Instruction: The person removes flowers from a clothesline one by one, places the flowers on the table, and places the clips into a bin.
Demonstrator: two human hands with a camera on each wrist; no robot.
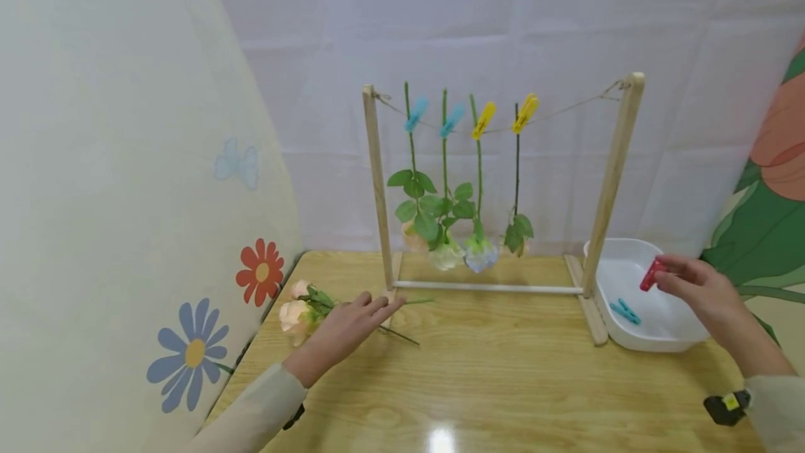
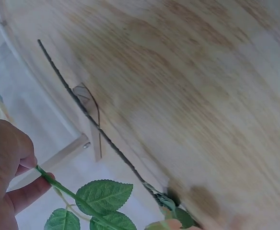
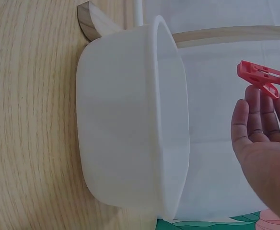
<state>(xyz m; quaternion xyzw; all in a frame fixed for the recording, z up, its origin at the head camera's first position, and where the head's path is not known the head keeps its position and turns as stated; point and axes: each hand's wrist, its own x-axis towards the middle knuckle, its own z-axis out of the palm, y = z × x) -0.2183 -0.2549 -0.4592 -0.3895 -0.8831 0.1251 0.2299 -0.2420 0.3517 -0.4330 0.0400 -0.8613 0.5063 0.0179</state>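
Note:
My left hand [image 1: 355, 326] is low over the left side of the table. In the left wrist view its thumb and finger pinch the green stem [image 2: 65, 189] of a leafy artificial rose. Beneath it, a second rose with a dark stem [image 2: 112, 143] lies on the table. Peach blossoms [image 1: 295, 318] show to the left of the hand. Over the white basin [image 1: 676, 343], my right hand [image 1: 707, 293] grips a red clothespin [image 3: 259, 75] between thumb and fingers. A teal clothespin [image 1: 625, 312] lies inside the basin.
A wooden frame [image 1: 610, 194] with a string across it stands at the back. Several flowers hang upside down from the string by blue clothespins [image 1: 416, 116] and yellow clothespins [image 1: 525, 114]. A white bar [image 1: 490, 288] joins the posts low down.

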